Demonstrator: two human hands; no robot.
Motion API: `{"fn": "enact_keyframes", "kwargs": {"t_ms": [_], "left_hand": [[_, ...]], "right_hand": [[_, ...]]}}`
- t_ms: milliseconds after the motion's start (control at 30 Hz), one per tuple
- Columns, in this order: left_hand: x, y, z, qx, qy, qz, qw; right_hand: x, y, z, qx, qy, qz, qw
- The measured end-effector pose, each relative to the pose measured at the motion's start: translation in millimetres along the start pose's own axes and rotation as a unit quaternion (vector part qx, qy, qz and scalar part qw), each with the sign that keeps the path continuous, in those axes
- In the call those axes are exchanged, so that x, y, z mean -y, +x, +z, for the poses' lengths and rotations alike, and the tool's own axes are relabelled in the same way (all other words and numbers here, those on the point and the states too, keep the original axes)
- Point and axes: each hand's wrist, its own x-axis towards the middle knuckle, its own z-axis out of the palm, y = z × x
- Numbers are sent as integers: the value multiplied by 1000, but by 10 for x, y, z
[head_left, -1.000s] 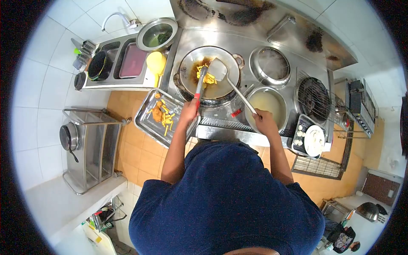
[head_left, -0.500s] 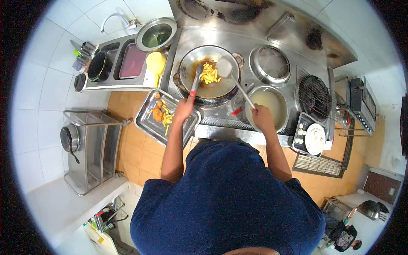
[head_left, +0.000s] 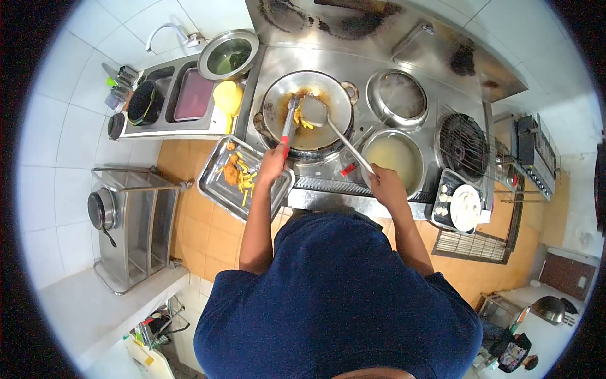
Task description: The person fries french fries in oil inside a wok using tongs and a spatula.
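Note:
My left hand [head_left: 274, 165] is closed around the red handle of metal tongs [head_left: 290, 121], whose tips reach down into the wok. My right hand [head_left: 386, 186] grips the long handle of a metal spatula [head_left: 338, 134]; its broad head lies over the fries, close beside the tong tips. Yellow French fries [head_left: 307, 124] show only in part, the rest being hidden under the spatula head. The wide wok [head_left: 274, 136] sits on the stove and has browned oil in its bottom. Left of my left forearm, a metal tray [head_left: 211, 191] holds fries and fried brown pieces [head_left: 231, 174].
A pot of cloudy liquid [head_left: 394, 158] stands under my right hand, with a lidded pot [head_left: 396, 100] behind it. A wire grill [head_left: 464, 145] and a tray with a white plate [head_left: 466, 208] are at the right. The sink [head_left: 192, 95] and a yellow scoop [head_left: 227, 98] are left.
The spatula head has moved left and down over the fries, hiding most of them. My right hand has shifted slightly left and lower, while the tongs stay at the wok's left side.

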Motion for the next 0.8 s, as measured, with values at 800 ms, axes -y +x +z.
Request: {"fn": "enact_keyframes", "kwargs": {"t_ms": [800], "left_hand": [[63, 54, 121, 14, 37, 5, 999]], "right_hand": [[-67, -82, 203, -45, 20, 10, 999]]}}
